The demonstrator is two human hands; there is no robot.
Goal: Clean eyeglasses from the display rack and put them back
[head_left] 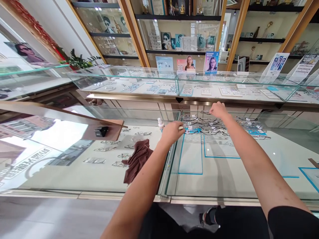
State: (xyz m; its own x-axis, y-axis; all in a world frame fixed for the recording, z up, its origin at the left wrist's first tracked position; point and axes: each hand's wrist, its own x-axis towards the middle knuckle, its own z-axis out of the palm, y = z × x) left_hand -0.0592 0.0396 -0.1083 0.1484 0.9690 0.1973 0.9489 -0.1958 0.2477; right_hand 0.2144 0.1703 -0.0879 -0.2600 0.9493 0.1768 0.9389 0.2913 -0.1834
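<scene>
My left hand (172,132) is closed above the divider between two glass counters, its fingertips beside the left end of several rows of eyeglasses (210,127). A small pale thing shows at those fingertips, too small to name. Farther back, my right hand (218,110) pinches the end of a dark pair of eyeglasses (205,112) behind the rows. A white spray bottle (160,123) stands just behind my left hand. Left of my left forearm lies a crumpled brown cloth (139,157), partly hidden by the arm.
A wood-framed mirror (109,131) stands at the left on the counter. Blue-edged clear panels (190,173) lie in front of the eyeglasses. Across a gap runs another glass display case (139,77) with eyeglasses and advertising cards (211,63). Shelves (179,52) line the wall.
</scene>
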